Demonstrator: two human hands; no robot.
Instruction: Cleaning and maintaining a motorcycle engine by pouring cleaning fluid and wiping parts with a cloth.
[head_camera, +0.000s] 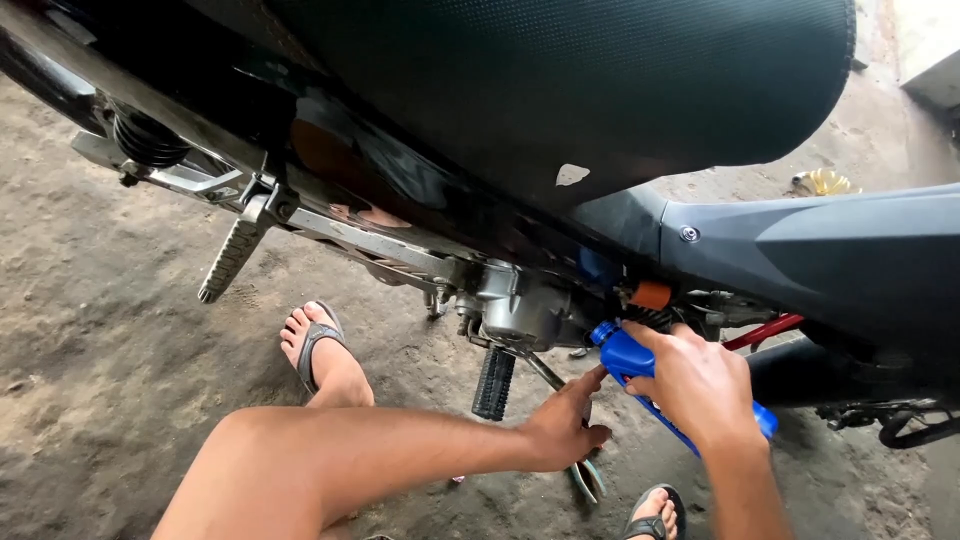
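View from above a motorcycle (560, 110) standing on a dirt floor (90, 300). The right hand (700, 385) is clamped around a blue plastic bottle (628, 357), tilted so that its neck points up and left into the engine (525, 305), just below a small orange part (651, 295). The left hand (565, 425) rests just beside the bottle, fingers loosely curled and thumb stretched toward the bottle's neck; whether it grips the thin metal lever (545, 372) beneath it cannot be told. A black rubber foot peg (493, 383) hangs to the left of the hands, and a second ribbed peg (230, 258) juts out farther left. The person's sandalled feet (318, 345) stand on the floor. Judged from the tilt, the step in hand is emptying the bottle into the engine opening; the next move calls for a steady neck and a controlled tilt.
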